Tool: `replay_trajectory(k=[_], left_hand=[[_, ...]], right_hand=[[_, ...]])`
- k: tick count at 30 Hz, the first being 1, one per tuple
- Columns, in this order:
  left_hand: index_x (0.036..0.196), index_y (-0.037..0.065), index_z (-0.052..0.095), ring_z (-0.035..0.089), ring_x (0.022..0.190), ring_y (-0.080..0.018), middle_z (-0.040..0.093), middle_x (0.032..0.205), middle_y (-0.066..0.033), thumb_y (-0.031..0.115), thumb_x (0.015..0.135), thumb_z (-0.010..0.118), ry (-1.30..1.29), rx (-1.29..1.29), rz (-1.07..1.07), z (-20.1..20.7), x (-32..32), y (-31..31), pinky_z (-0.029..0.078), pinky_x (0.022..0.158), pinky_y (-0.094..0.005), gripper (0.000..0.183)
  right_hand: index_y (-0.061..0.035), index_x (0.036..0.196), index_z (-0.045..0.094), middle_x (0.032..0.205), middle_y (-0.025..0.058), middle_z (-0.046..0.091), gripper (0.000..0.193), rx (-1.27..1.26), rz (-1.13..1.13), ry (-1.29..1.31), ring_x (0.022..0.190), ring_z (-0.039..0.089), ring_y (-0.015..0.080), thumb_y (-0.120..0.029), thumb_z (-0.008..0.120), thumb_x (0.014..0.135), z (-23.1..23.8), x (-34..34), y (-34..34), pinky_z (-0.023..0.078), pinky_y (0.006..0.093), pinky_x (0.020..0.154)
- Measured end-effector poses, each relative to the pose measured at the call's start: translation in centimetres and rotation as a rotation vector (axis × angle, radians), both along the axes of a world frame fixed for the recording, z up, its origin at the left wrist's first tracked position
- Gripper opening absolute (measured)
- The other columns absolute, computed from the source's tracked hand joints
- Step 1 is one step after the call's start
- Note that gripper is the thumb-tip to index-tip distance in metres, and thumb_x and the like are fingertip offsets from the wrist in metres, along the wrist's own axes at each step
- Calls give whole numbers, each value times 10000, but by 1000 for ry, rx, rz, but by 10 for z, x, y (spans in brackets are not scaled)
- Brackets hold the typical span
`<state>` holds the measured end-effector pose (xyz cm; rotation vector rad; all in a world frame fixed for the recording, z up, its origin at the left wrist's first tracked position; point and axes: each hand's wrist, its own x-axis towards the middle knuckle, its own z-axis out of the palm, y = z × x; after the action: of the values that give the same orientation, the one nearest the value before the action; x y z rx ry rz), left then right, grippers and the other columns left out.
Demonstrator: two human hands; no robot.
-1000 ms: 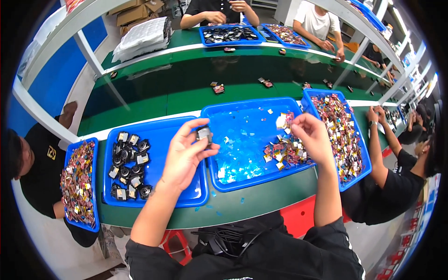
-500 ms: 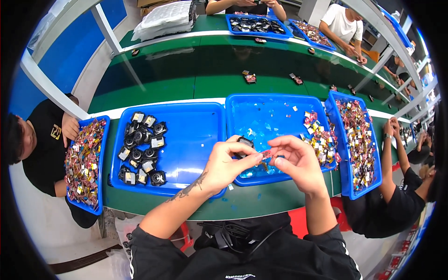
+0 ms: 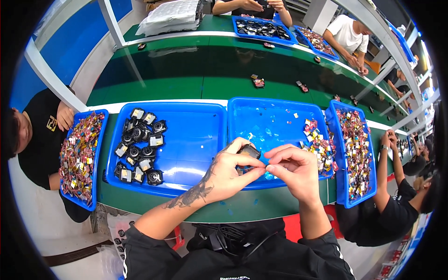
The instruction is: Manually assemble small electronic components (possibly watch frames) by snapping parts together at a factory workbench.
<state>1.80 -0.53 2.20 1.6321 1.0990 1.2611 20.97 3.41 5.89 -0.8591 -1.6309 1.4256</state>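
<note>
My left hand (image 3: 233, 164) is closed over the front half of the blue tray (image 3: 275, 103), keeping a black plastic housing (image 3: 250, 151) in its curled fingers. Its thumb and fingertip reach toward my right hand (image 3: 295, 169), and the two pinches meet at the fingertips. Whatever my right hand pinches is too small and too covered to make out. Beneath both hands, the tray holds scattered bits of clear bluish film (image 3: 261, 128). A heap of small red and yellow circuit boards (image 3: 319, 144) fills its right side.
To the left, another blue tray (image 3: 186, 140) holds several black housings (image 3: 140, 144). Narrow trays of boards (image 3: 83, 158) (image 3: 355, 154) flank both sides. Beyond runs a green conveyor belt (image 3: 177, 81) carrying a few parts. Co-workers sit left, right and across.
The small reddish board that showed between my fingertips is no longer visible. My hands have drawn together until the fingertips meet, and the black housing in my left hand shows more. The view has shifted slightly.
</note>
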Motion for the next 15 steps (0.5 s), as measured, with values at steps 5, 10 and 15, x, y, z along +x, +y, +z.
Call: replay_trajectory(k=[5,10,15], left_hand=[[931,33,738,565,868,-127,561,1025,-67,87,810,755,-80,-99,12,0,7,-3,474,713,-254,133],[936,23,733,566,852,-122,564,1014,-64,96,813,756,-86,-83,23,0,7,-5,474,704,-252,145],[950,13,725,572,842,-117,565,1009,-65,99,830,745,-93,-239,31,1,5,-4,475,701,-237,149]], right_hand=[[31,980,658,983,103,650,174,-60,23,22,918,653,157,21,717,817,-6,1,-3,574,254,761],[20,905,631,889,66,624,103,-13,-73,-108,846,612,115,19,702,830,-6,-2,-4,537,240,662],[14,846,584,847,85,609,89,553,-70,-426,794,610,141,31,671,842,-6,-10,-4,504,267,616]])
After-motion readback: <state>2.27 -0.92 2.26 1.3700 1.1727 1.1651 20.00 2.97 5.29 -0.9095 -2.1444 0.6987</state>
